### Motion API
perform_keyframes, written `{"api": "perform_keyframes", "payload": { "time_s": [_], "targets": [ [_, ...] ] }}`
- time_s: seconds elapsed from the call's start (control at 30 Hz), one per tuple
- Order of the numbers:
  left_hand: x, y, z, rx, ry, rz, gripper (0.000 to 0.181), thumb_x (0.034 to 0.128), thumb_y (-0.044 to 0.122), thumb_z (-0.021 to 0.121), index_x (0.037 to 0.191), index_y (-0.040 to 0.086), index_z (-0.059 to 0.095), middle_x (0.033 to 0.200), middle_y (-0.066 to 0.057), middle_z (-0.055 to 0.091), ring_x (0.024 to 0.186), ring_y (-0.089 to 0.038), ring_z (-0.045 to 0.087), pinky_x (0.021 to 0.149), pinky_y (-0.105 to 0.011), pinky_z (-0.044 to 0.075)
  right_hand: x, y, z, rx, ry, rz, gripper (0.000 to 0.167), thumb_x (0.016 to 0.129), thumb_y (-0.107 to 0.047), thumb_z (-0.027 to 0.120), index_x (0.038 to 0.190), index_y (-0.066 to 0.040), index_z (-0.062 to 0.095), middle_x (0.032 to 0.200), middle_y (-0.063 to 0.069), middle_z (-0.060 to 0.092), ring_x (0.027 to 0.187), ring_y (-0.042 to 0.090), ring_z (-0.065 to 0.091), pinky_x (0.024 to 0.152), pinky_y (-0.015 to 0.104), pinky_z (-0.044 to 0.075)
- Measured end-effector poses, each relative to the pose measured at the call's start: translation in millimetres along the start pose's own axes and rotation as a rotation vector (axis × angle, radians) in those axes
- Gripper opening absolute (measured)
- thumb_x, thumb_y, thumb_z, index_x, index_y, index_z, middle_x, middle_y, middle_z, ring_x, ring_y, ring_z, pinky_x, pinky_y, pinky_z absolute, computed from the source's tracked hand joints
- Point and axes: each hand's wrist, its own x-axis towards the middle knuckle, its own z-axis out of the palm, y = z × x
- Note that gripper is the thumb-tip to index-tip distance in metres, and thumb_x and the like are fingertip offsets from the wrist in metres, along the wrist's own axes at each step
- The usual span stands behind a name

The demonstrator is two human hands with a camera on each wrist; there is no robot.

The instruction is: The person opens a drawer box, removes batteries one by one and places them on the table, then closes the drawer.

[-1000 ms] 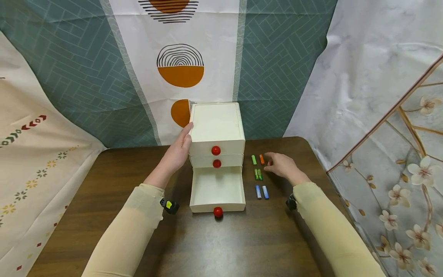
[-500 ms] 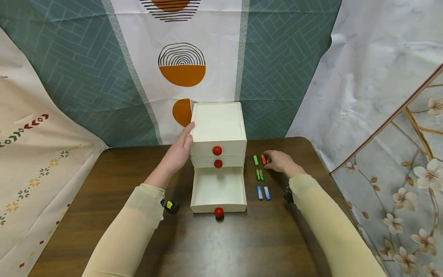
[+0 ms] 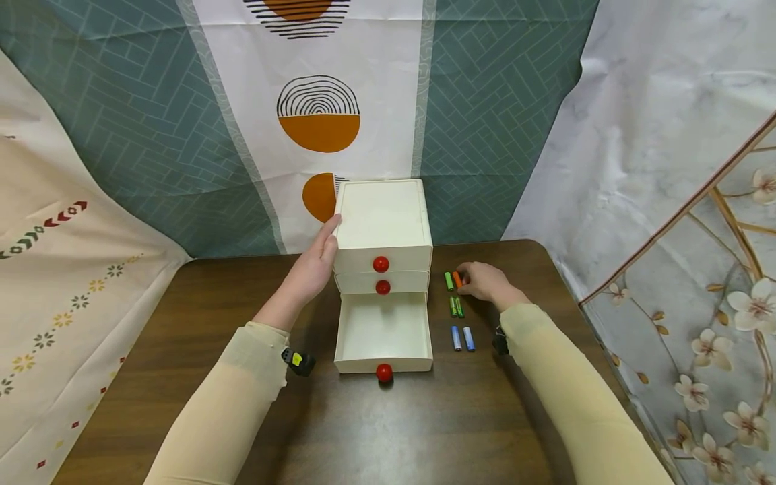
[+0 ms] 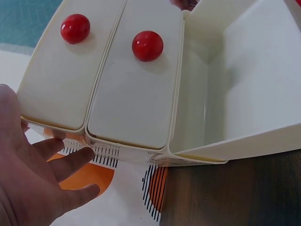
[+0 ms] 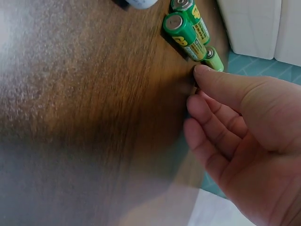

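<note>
A white three-drawer box (image 3: 383,214) stands against the back cloth, its bottom drawer (image 3: 383,330) pulled out and bare inside. My left hand (image 3: 312,266) rests against the box's left side with fingers extended; in the left wrist view the fingers (image 4: 70,165) are spread along that wall. To the right of the box, my right hand (image 3: 485,281) pinches an orange battery (image 3: 457,277) on the table, beside a light green battery (image 3: 448,281). In the right wrist view the thumb and curled fingers come together, hiding the orange battery. Two dark green batteries (image 3: 457,307) lie nearer me.
Two blue batteries (image 3: 463,339) lie nearest the front in the battery group. Red round knobs (image 3: 380,264) stick out from the drawer fronts. The brown table (image 3: 388,431) meets hanging cloths at the back and sides.
My right hand has moved left to the orange battery and taken hold of it; the battery now tilts and sits closer to the light green one. The left hand stays against the box.
</note>
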Motion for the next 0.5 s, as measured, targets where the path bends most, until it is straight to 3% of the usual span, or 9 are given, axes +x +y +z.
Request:
{"api": "perform_keyframes", "payload": {
  "time_s": [0.5],
  "targets": [
    [1.4,-1.5,-0.1,0.008,0.000,0.006,0.064,0.1163,0.058,0.019,0.178,0.043,0.012,0.184,-0.001,0.018,0.164,-0.035,0.029,0.133,-0.060,0.021,2.2,-1.4,2.1,0.027,0.005,-0.017,0.060,0.097,-0.014,0.084,0.152,-0.001,0.062,0.098,0.004,0.069,0.093,0.024,0.064,0.090,0.050,0.055]
  ]
}}
